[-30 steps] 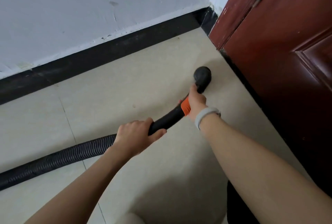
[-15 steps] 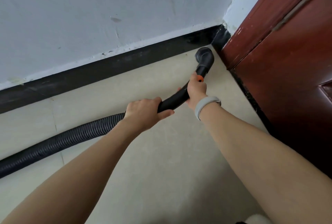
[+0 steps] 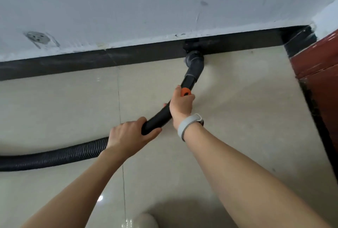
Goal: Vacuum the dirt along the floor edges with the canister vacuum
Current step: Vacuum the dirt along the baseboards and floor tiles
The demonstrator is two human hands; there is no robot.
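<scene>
The vacuum nozzle (image 3: 194, 57) is pressing against the black baseboard (image 3: 91, 64) at the floor's (image 3: 247, 110) far edge, near the far right corner beside the red door (image 3: 321, 74). The right hand (image 3: 180, 106), wearing a grey wristband (image 3: 188, 124), is gripping the black wand (image 3: 161, 117) by its orange collar (image 3: 185, 92). The left hand (image 3: 128, 134) is curling round the wand's lower end, where the ribbed hose (image 3: 54, 156) is trailing off toward the floor's left edge.
</scene>
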